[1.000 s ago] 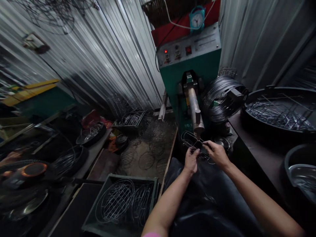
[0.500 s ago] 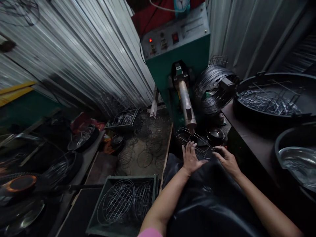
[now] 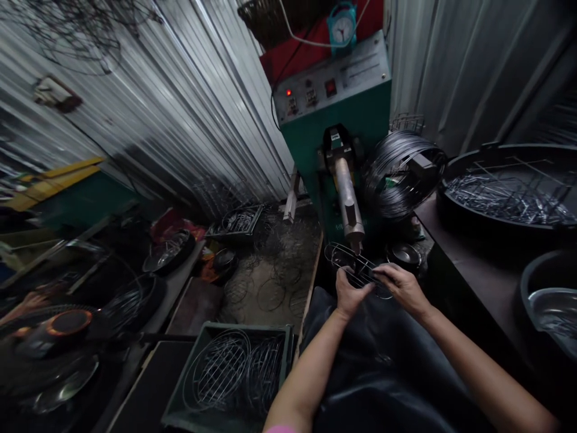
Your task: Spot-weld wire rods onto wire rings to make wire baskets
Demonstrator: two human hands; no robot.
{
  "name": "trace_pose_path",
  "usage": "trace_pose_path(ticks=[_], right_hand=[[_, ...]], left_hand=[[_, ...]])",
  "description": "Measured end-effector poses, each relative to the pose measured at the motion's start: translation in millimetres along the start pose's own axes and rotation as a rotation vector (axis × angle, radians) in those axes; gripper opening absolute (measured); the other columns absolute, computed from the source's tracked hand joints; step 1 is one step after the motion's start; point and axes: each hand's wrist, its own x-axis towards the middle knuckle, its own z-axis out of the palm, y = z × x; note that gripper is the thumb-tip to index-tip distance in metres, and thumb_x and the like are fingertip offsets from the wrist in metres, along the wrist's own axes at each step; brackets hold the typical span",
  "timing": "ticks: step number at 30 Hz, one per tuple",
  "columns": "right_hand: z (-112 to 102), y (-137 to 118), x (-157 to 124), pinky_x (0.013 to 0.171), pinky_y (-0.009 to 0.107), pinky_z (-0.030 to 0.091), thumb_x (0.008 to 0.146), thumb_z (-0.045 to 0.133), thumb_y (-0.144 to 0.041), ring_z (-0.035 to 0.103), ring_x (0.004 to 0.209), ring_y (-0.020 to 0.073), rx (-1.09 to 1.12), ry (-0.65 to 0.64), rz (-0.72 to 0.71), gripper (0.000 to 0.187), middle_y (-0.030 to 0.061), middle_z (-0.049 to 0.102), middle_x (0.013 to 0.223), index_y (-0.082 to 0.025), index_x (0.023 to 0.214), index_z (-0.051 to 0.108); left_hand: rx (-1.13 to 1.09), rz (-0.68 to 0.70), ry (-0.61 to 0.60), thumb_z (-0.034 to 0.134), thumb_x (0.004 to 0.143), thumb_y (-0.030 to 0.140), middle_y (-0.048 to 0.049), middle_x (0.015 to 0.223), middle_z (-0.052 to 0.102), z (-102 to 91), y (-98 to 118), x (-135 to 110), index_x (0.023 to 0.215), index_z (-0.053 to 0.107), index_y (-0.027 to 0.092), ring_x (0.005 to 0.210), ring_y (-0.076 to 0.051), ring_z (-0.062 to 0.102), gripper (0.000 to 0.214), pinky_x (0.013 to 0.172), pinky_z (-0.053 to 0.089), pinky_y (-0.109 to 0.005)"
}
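Observation:
A round wire rack point(image 3: 349, 260) lies tilted under the metal arm point(image 3: 348, 195) of a green welding machine point(image 3: 336, 114). My left hand point(image 3: 349, 293) grips the rack's near left edge with closed fingers. On the near right part of the rack my right hand point(image 3: 400, 287) pinches the wires. A dark apron point(image 3: 383, 367) covers my lap below both forearms.
A coil of dark wire point(image 3: 399, 174) hangs right of the machine. At the right, a black tub point(image 3: 509, 198) holds cut wire pieces, with a metal bowl point(image 3: 556, 316) nearer. A green crate point(image 3: 229, 373) of finished wire racks sits at lower left. Loose wire rings point(image 3: 274, 270) litter the floor.
Both hands were spread flat half a second ago; now they are closed again on the wire rack under the machine's arm. The view has tilted slightly up.

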Motion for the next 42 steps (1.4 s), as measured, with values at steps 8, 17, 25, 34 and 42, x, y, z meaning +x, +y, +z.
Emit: trace_pose_path(ticks=[8, 17, 25, 34, 42], right_hand=[[7.1, -7.7, 38.0, 0.069, 0.031, 0.051, 0.086, 0.050, -0.043, 0.063, 0.076, 0.0207, -0.075, -0.025, -0.058, 0.026, 0.0065, 0.065, 0.082, -0.022, 0.085, 0.066], [-16.0, -0.5, -2.8, 0.081, 0.035, 0.050, 0.081, 0.058, -0.050, 0.063, 0.090, 0.0240, -0.088, 0.041, 0.085, 0.036, 0.0072, 0.066, 0.099, -0.021, 0.101, 0.063], [-20.1, -8.4, 8.7, 0.063, 0.027, 0.048, 0.081, 0.053, -0.059, 0.062, 0.068, 0.0197, -0.101, -0.062, 0.103, 0.039, 0.0029, 0.065, 0.072, -0.020, 0.081, 0.062], [-6.4, -17.9, 49.1, 0.056, 0.025, 0.043, 0.083, 0.049, -0.053, 0.058, 0.060, 0.0172, -0.161, -0.114, 0.028, 0.036, 0.0021, 0.064, 0.066, -0.021, 0.073, 0.062], [-9.3, -23.1, 46.1, 0.061, 0.026, 0.046, 0.079, 0.054, -0.051, 0.061, 0.065, 0.0194, -0.136, -0.104, 0.070, 0.033, 0.0024, 0.066, 0.067, -0.020, 0.073, 0.065]], left_hand=[[-0.128, -0.089, 0.001, 0.086, 0.042, 0.025, -0.0018, 0.080, 0.056, -1.7, 4.0, 22.6, 0.080, 0.054, 0.019, 0.078, -0.017, 0.054, 0.050, 0.080, 0.039, -0.029], [-0.191, -0.149, -0.023, 0.086, 0.045, 0.027, -0.0007, 0.081, 0.056, 2.7, -2.8, 19.6, 0.082, 0.052, 0.019, 0.078, -0.014, 0.054, 0.051, 0.078, 0.041, -0.027], [-0.521, -0.326, 0.104, 0.083, 0.049, 0.032, 0.0025, 0.078, 0.052, -1.6, 4.6, 22.0, 0.079, 0.047, 0.018, 0.073, -0.010, 0.053, 0.049, 0.076, 0.041, -0.026], [-0.525, -0.498, 0.079, 0.078, 0.051, 0.037, -0.0021, 0.089, 0.059, -13.2, 7.3, 39.2, 0.086, 0.055, 0.019, 0.083, -0.016, 0.055, 0.046, 0.070, 0.038, -0.028], [-0.521, -0.535, 0.070, 0.079, 0.050, 0.040, -0.0008, 0.080, 0.057, -12.5, 6.4, 34.3, 0.085, 0.056, 0.018, 0.079, -0.016, 0.054, 0.048, 0.067, 0.038, -0.028]])
